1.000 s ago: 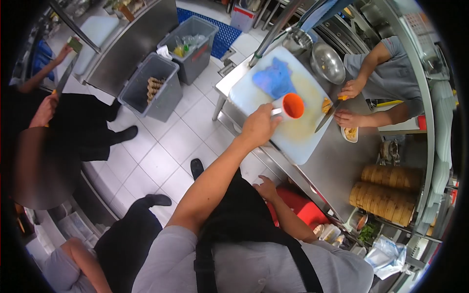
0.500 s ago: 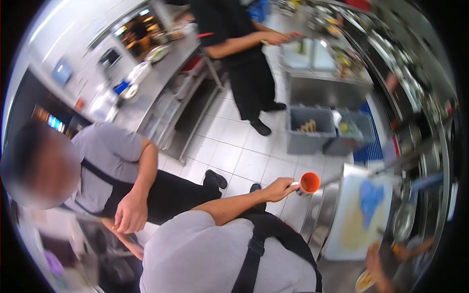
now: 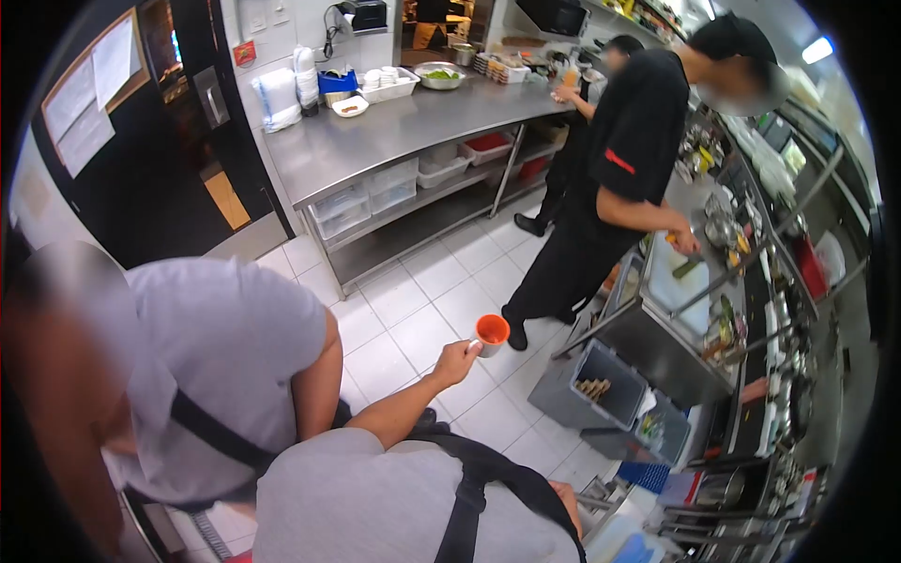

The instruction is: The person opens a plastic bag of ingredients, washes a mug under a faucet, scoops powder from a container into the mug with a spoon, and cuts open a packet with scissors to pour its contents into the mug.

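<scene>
My left hand (image 3: 457, 362) is stretched out ahead, closed around the handle of a mug (image 3: 492, 330). White outside and orange inside, the mug stands roughly upright above the tiled floor, and I cannot make out what it holds. At the right edge of my black apron (image 3: 511, 479), a small part of my right hand (image 3: 566, 504) shows; its fingers are mostly hidden.
A person in grey (image 3: 225, 347) stands close on my left. Ahead, a person in black (image 3: 638, 141) cuts something green on a white board (image 3: 671, 281). Grey bins (image 3: 601, 361) stand below. A steel counter (image 3: 394, 131) lines the back wall beside a black door (image 3: 178, 122).
My view has swung left and up, bringing the door and counter into full sight. The mug stays in my left hand. The nearby cutting board with blue cloth has slid mostly out of view.
</scene>
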`<state>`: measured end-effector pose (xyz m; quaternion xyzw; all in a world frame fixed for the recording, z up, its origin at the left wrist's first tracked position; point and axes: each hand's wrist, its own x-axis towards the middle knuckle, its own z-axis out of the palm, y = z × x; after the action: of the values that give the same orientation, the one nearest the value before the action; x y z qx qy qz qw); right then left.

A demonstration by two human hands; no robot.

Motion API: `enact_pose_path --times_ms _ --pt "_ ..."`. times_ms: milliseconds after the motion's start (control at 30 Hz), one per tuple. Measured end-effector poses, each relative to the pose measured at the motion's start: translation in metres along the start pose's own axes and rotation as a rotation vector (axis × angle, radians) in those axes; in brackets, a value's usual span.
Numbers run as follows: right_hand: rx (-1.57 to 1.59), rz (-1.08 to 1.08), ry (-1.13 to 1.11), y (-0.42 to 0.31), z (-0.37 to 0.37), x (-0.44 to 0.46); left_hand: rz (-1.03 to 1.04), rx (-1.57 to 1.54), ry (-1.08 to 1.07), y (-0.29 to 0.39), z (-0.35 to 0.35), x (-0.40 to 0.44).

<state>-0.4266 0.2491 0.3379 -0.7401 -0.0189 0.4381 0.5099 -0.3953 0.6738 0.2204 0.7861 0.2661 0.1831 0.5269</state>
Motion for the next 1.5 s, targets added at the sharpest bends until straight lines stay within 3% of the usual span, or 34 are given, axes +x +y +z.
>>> enact_pose_path --times_ms 67,100,233,533,667,900,967,1067,1167,1267,1300,1367,1433,1500 --pt "-0.170 -0.069 -0.115 -0.019 0.005 0.025 -0.020 0.010 0.099 -0.012 -0.012 0.038" --pt "-0.200 -0.182 -0.222 0.017 -0.007 0.063 -0.022 0.025 0.164 -0.018 -0.017 0.056" --pt "-0.383 -0.042 -0.315 -0.015 -0.003 0.162 -0.049 0.029 0.365 -0.029 -0.045 0.110" --pt "-0.750 -0.040 -0.754 -0.111 0.051 0.381 -0.147 -0.083 0.582 -0.034 -0.110 0.178" --pt "-0.867 0.010 -0.983 -0.158 0.081 0.445 -0.130 -0.149 0.656 0.017 -0.162 0.200" --pt "-0.971 0.127 -1.249 -0.254 0.115 0.495 -0.064 -0.171 0.842 0.016 -0.238 0.262" --pt "-0.844 0.043 -1.412 -0.310 0.126 0.482 -0.087 -0.191 0.851 0.014 -0.264 0.280" --pt "-0.717 -0.484 -1.680 -0.345 0.143 0.508 -0.107 -0.192 0.894 -0.005 -0.310 0.316" --pt "-1.020 -0.198 -1.298 -0.449 0.173 0.457 -0.129 -0.100 0.915 -0.036 -0.358 0.343" --pt "-0.701 -0.169 -1.097 -0.482 0.207 0.447 -0.147 0.036 0.919 -0.070 -0.408 0.381" --pt "-0.976 -0.320 -1.153 -0.491 0.225 0.446 -0.165 0.060 0.918 -0.078 -0.422 0.393" --pt "-0.989 -0.372 -0.997 -0.531 0.263 0.401 -0.176 0.079 0.903 -0.102 -0.445 0.416" --pt "-0.938 -0.346 -0.891 -0.549 0.285 0.397 -0.199 0.067 0.902 -0.117 -0.464 0.437" --pt "-0.943 -0.194 -0.954 -0.550 0.296 0.431 -0.213 0.057 0.881 -0.134 -0.479 0.453"
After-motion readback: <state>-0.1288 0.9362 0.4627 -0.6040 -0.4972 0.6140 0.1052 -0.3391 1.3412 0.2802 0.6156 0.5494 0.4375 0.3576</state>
